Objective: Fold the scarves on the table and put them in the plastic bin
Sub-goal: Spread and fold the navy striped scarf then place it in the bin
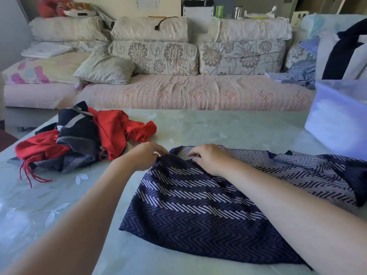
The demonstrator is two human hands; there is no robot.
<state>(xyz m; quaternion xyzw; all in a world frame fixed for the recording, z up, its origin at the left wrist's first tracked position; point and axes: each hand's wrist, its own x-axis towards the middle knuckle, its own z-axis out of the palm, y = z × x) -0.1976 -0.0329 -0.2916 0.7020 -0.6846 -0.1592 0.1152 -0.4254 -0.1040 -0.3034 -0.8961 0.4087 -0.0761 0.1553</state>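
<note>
Navy zigzag scarf lies spread across the table, with bare tabletop beyond its far edge. Left hand and right hand, close together, pinch that edge with curled fingers. Other scarves are heaped far left; the plastic bin stands far right.

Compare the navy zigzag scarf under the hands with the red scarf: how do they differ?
The navy zigzag scarf is patterned in pale chevrons; the red scarf is plain. The navy one lies spread mostly flat; the red one is crumpled among dark scarves. The left hand and right hand hold the navy one's far edge; no hand touches the red one. Both lie on the table, not yet folded.
</note>
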